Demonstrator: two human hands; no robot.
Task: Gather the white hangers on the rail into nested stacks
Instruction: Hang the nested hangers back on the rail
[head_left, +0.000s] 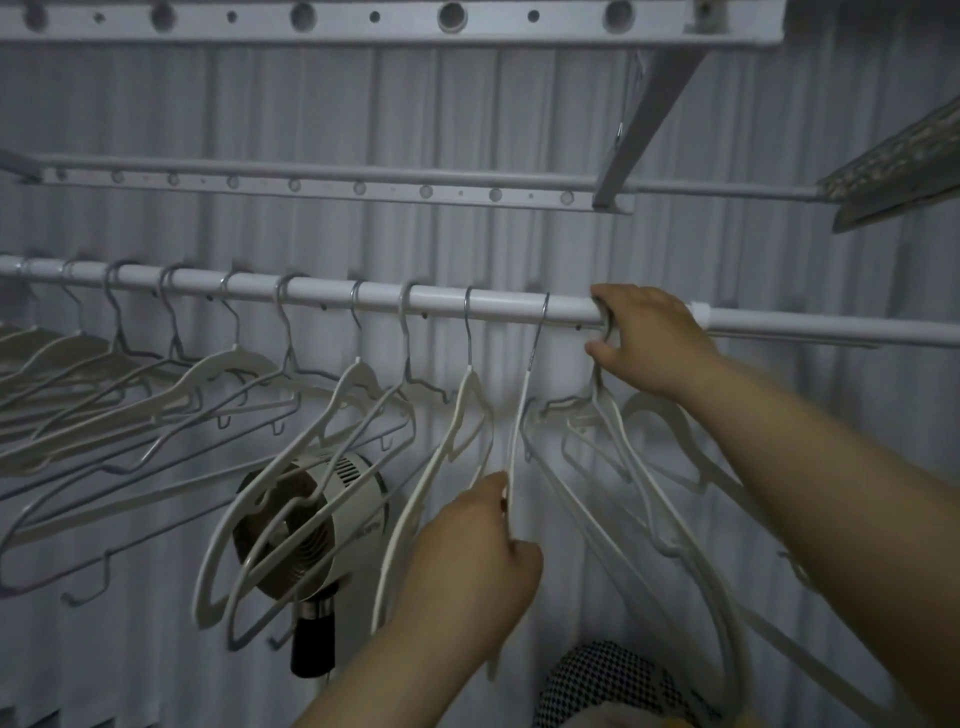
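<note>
A white rail (322, 293) runs across the view with several white hangers (358, 395) hooked along it, spaced apart. My left hand (467, 561) pinches the lower arm of one thin white hanger (524, 410) that hangs edge-on near the middle. My right hand (649, 338) is up at the rail, fingers curled round the hooks of a bunch of hangers (613, 441) that hang beneath it, pressed together. Their lower arms fan out toward the bottom right.
A round white fan (317, 525) on a dark stem stands behind the hangers, low in the middle. Two perforated white bars (332, 187) run above the rail. A checked fabric (608, 680) shows at the bottom. Grey pleated curtain fills the background.
</note>
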